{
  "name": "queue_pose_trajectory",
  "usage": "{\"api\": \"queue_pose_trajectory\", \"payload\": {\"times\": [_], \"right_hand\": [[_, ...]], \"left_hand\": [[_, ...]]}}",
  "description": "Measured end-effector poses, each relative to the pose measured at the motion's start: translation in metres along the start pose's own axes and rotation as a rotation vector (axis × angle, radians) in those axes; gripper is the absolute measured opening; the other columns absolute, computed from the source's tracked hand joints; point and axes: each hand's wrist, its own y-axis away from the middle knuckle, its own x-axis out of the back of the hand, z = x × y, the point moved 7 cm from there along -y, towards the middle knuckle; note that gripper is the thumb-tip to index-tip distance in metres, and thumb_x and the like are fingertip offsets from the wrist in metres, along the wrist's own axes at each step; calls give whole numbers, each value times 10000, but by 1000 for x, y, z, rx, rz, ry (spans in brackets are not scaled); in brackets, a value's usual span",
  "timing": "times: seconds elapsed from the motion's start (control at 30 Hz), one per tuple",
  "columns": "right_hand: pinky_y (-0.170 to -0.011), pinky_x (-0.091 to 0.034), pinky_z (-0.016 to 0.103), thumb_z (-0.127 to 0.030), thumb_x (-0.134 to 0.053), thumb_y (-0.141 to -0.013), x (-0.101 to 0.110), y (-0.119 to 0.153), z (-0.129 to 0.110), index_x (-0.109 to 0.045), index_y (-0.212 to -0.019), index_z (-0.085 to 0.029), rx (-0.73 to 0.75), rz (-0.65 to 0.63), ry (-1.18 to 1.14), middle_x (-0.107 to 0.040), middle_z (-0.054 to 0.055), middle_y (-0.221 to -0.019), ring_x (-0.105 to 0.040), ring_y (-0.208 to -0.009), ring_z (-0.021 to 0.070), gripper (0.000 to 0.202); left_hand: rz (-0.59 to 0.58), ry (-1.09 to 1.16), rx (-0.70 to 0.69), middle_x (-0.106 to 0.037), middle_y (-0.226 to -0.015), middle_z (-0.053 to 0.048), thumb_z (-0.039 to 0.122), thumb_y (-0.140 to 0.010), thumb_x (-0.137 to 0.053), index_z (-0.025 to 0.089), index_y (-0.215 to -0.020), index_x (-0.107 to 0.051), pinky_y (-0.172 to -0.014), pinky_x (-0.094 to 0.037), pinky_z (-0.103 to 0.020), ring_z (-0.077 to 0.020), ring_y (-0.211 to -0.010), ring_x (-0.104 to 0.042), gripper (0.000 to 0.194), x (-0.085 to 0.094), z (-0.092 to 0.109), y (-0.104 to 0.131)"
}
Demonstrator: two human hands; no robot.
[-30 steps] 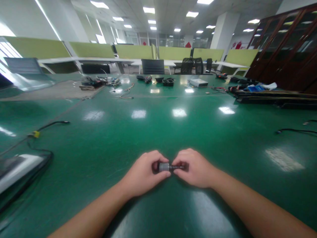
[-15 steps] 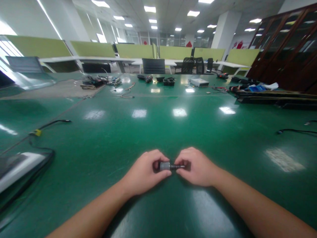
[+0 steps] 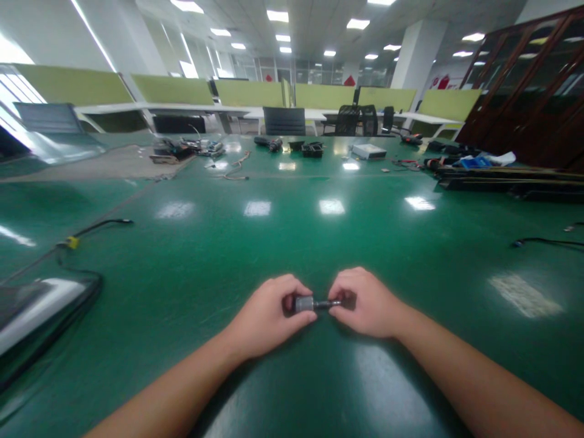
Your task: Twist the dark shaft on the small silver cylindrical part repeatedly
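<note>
My left hand (image 3: 272,313) is closed around a small grey cylinder with a thin dark shaft (image 3: 305,303), thumb below and index finger above. The piece lies level, close above or on the green tabletop (image 3: 292,243); which of the two I cannot tell. Its shaft points right, to where my right hand (image 3: 365,303) pinches around the shaft's far end with thumb and index finger. Between the two hands a short length of shaft shows bare. The cylinder's left end is hidden inside my left hand.
At the left edge sits a grey-white device (image 3: 43,310) with a black cable (image 3: 98,286). Black cable ends (image 3: 542,242) lie at the right. Across the far side are loose electronic parts (image 3: 187,149), a flat silver box (image 3: 368,151) and long dark bars (image 3: 502,180).
My right hand has slid slightly right and up along the shaft, toward its tip, so more of the shaft shows between the hands. My left hand has barely moved.
</note>
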Motion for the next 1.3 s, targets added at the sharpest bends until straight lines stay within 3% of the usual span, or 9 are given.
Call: {"api": "queue_pose_trajectory", "payload": {"times": [0.4,0.73,1.0,1.3], "right_hand": [[-609,-380,239,-114,-723,-690,16,4,29,-650,-710,-178,-92,-77,-44,-607,-40,-650,-546,-591,111,99],[-778,-369,315,-180,-775,-710,12,1,20,-689,-736,-189,-64,-83,-3,-659,-44,-691,-588,-646,120,90],[-786,-376,327,-254,-748,-838,-14,-2,-8,-722,-875,-211,20,-65,38,-704,8,-822,-611,-818,176,63],[-794,-385,328,-255,-722,-869,-13,-1,-11,-726,-915,-219,43,-55,47,-708,12,-846,-614,-828,174,58]], "left_hand": [[-1,12,7,-640,-802,-2,359,-814,-760,205,-943,-714,-640,-413,-263,-162,-709,-579,206,0,0,-1],[-2,15,3,-637,-791,1,361,-811,-757,201,-930,-713,-629,-406,-255,-160,-699,-575,204,0,0,-1],[-20,-65,-67,-655,-837,7,327,-786,-790,229,-969,-707,-694,-384,-281,-169,-748,-580,223,-1,4,-1],[-33,-58,-90,-676,-825,23,404,-899,-674,250,-989,-712,-724,-369,-296,-154,-727,-590,182,-1,8,-1]]}}
